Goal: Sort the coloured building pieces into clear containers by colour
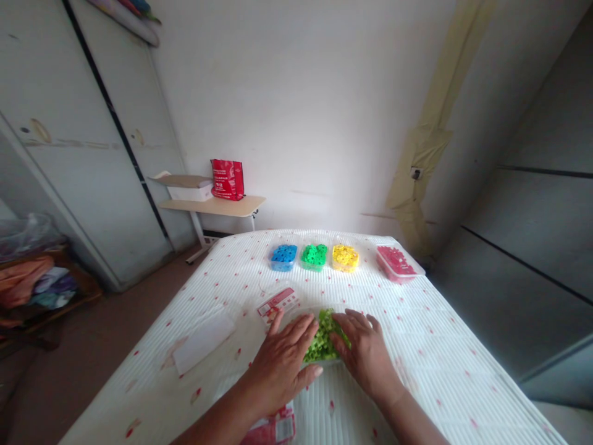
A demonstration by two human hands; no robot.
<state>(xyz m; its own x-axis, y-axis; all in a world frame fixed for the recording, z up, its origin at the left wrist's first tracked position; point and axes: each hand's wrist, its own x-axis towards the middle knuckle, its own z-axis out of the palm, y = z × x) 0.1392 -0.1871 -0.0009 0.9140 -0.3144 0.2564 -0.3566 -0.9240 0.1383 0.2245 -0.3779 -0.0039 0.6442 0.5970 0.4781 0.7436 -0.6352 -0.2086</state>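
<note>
A clear plastic tub (330, 362) stands near the middle of the table, filled with small light-green plastic pieces (319, 343). My left hand (290, 349) lies over the tub's left side, fingers stretched out and thumb apart. On the right side, my right hand (364, 349) rests over the rim, its fingers slightly bent and apart, fingertips touching the green pieces. Neither hand visibly grips a piece. Both hands hide part of the tub. Just beyond my left hand lies a clear package with a red-and-white label (280, 301).
Along the far edge stand tubs of blue pieces (283, 256), green pieces (315, 256), yellow pieces (345, 256) and a larger tub of pink-red pieces (397, 262). White paper (204, 341) lies left; a red package (273, 428) lies near me. A side table (231, 207) holds a red bag (228, 180).
</note>
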